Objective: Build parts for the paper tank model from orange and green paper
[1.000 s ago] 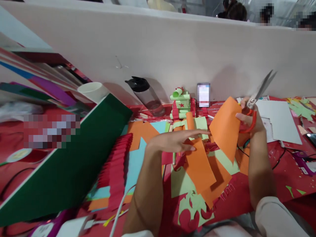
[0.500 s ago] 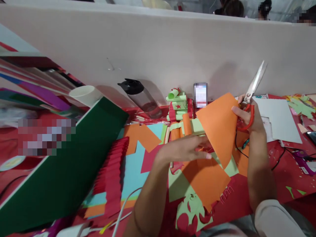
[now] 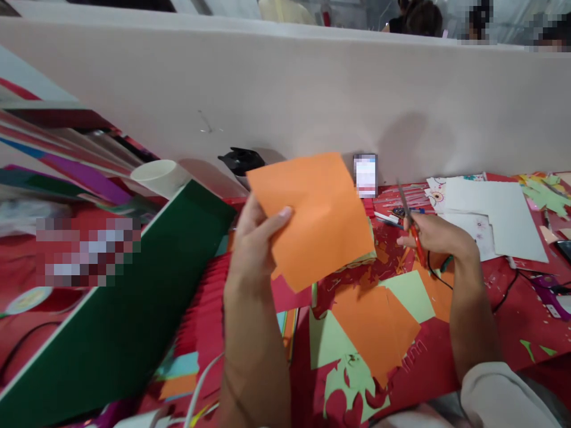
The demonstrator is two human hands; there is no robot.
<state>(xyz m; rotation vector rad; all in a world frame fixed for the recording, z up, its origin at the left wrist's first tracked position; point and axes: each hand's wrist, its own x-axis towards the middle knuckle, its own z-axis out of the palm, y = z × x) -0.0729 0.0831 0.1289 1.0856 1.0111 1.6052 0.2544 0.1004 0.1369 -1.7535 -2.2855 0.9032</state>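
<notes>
A sheet of orange paper [image 3: 316, 220] is pinched between the thumb and fingers of my left hand [image 3: 254, 246], lifted above the table and hiding the paper model behind it. On the right, my right hand [image 3: 439, 235] grips red-handled scissors [image 3: 416, 239], their blades pointing up toward the white wall. Below the hands, more orange paper [image 3: 377, 327] lies on the red table with pale green paper [image 3: 413, 294]. A green offcut [image 3: 352, 389] with curved holes lies near the front edge.
A green board [image 3: 116, 309] slants across the left, beside crinkled red paper [image 3: 207, 333] and a white cup [image 3: 158, 176]. A black-lidded bottle [image 3: 241, 159] and a phone [image 3: 366, 176] lean against the white wall [image 3: 289, 83]. White sheets [image 3: 499, 214] lie at right.
The orange sheet has passed from my right hand to my left and moved leftward. My right hand has lowered with the scissors, now tilted the other way.
</notes>
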